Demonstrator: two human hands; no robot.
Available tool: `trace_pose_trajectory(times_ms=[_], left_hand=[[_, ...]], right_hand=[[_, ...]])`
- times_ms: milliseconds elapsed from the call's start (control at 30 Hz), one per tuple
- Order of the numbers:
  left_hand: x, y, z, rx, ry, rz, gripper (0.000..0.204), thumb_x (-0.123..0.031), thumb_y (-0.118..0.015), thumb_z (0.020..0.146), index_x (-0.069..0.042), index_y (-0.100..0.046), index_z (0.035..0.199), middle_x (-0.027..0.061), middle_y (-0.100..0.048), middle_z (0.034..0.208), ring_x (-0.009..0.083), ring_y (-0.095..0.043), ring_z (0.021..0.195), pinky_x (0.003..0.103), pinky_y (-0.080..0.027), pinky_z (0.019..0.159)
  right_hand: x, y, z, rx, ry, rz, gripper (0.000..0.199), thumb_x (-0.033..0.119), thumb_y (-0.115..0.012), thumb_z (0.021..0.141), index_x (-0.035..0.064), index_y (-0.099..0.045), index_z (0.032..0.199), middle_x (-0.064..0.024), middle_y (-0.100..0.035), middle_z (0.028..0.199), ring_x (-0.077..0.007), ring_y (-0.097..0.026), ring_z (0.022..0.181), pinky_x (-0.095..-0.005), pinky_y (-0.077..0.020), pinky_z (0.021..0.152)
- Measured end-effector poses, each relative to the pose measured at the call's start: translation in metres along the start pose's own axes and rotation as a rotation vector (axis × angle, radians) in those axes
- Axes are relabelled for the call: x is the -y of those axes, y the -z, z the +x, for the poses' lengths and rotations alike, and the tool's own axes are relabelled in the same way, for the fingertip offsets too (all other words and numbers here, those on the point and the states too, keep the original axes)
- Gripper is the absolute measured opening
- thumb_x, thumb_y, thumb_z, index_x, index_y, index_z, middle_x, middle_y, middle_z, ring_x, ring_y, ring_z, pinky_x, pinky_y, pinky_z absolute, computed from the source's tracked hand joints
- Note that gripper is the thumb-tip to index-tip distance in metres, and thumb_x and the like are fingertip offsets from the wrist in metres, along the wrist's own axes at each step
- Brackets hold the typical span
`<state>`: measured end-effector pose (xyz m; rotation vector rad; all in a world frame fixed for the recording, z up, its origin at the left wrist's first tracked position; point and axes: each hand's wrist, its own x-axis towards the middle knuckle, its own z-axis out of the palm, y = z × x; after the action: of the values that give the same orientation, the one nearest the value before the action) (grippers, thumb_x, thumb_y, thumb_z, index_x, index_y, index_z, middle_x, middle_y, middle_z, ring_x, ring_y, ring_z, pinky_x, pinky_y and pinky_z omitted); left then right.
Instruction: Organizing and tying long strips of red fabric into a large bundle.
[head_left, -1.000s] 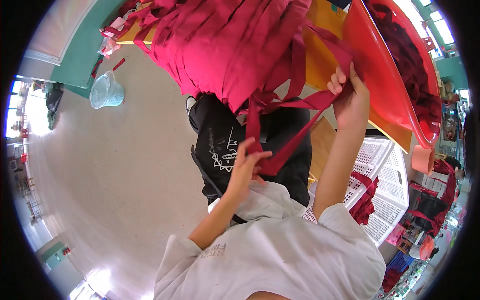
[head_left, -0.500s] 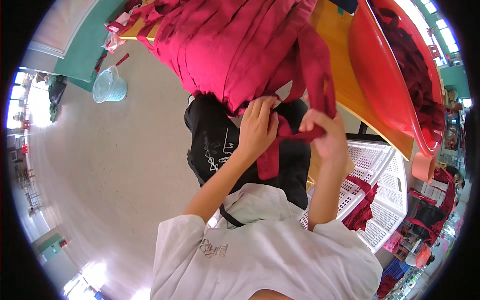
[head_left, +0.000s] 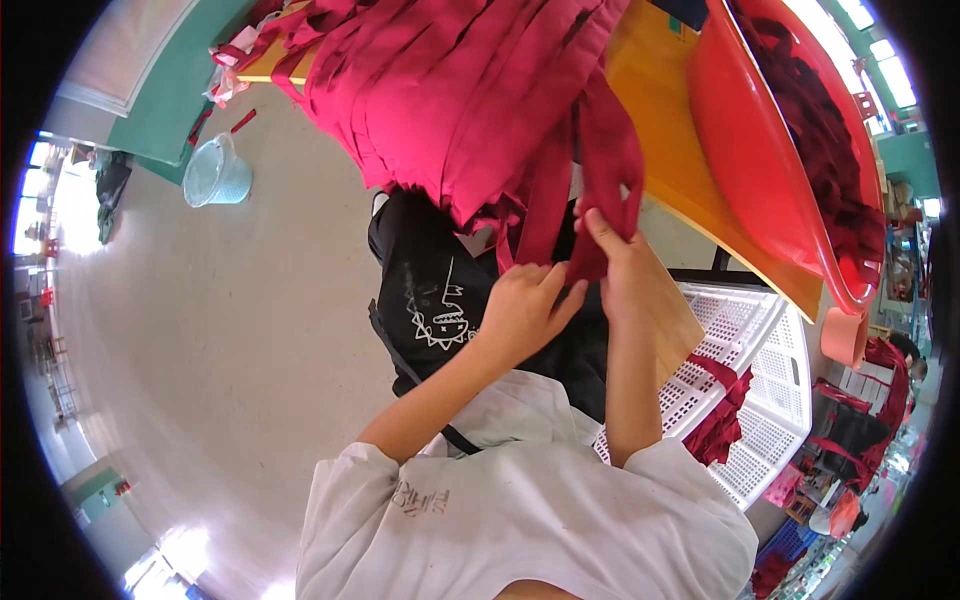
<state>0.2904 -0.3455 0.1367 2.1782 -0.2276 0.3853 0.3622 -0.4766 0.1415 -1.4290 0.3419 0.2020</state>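
A pile of dark pink fabric pieces (head_left: 430, 120) with long straps lies over the table edge and hangs toward my lap. My left hand (head_left: 525, 305) is closed on the lower end of a dark red fabric strap (head_left: 545, 200) above my black trousers. Close beside it, my right hand (head_left: 620, 260) grips another stretch of strap, which loops up to the pile, its thumb pressed on the cloth. The fingertips of both hands nearly meet. What lies under my left fingers is partly hidden.
At the right, a large red basin (head_left: 760, 160) full of dark red cloth stands on the yellow table (head_left: 640, 130). Below it are a white perforated crate (head_left: 770, 400) with red cloth and a pinkish tub (head_left: 845, 335). A light blue bucket (head_left: 218, 175) stands on the floor at left.
Both hands have moved lower, toward my body, and closer together. The strap end that hung below my left hand no longer shows there, and the strap now runs down from the pile.
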Motion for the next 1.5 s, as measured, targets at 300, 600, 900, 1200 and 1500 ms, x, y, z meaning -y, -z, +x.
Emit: trace_pose_trajectory(times_ms=[300,600,900,1200,1500], left_hand=[[-0.019,0.041,-0.08,0.309,0.518,-0.049,0.043,-0.04,-0.07,0.086,-0.001,-0.07,0.101,0.0175,-0.068,0.084,0.0347,-0.065,0.08,0.041,-0.052,0.076],[0.046,0.025,-0.07,0.213,0.575,-0.08,0.057,-0.014,-0.063,0.088,-0.012,-0.044,0.142,0.0108,-0.065,0.115,0.0235,-0.061,0.09,0.035,-0.053,0.08],[0.169,-0.055,-0.049,0.305,0.639,0.046,0.044,-0.018,-0.068,0.071,-0.005,-0.059,0.112,0.0187,-0.067,0.103,0.0353,-0.065,0.098,0.042,-0.052,0.086],[0.175,-0.079,-0.014,0.19,0.268,0.385,0.031,-0.012,-0.058,0.071,-0.003,-0.066,0.1,0.0166,-0.067,0.084,0.037,-0.067,0.083,0.047,-0.055,0.076],[0.251,-0.112,0.013,0.848,0.423,-0.02,0.047,-0.02,-0.065,0.08,-0.007,-0.056,0.125,0.0208,-0.06,0.117,0.0358,-0.059,0.109,0.044,-0.049,0.088]], right_hand=[[0.055,0.004,-0.006,0.312,0.018,0.494,0.022,0.027,-0.051,0.103,0.0077,-0.055,0.093,0.0058,-0.031,0.057,-0.0045,-0.026,0.045,-0.024,-0.0239,0.046],[0.071,-0.016,-0.02,0.388,0.01,0.396,0.022,0.025,-0.048,0.104,0.0063,-0.055,0.094,0.0057,-0.032,0.057,-0.0039,-0.024,0.043,-0.0227,-0.0216,0.044],[0.059,0.01,-0.021,0.346,0.005,0.506,0.022,0.025,-0.046,0.105,0.0068,-0.053,0.095,0.0048,-0.032,0.058,-0.0048,-0.024,0.044,-0.0223,-0.0223,0.045],[0.054,-0.011,-0.014,0.483,-0.002,0.476,0.019,0.026,-0.054,0.101,0.0073,-0.058,0.098,0.005,-0.034,0.058,-0.0059,-0.03,0.047,-0.0237,-0.0261,0.049],[-0.009,-0.074,-0.001,0.694,-0.12,0.411,0.02,0.017,-0.06,0.095,-0.0003,-0.06,0.103,-0.0015,-0.055,0.071,-0.0136,-0.055,0.069,-0.0294,-0.0476,0.072]])
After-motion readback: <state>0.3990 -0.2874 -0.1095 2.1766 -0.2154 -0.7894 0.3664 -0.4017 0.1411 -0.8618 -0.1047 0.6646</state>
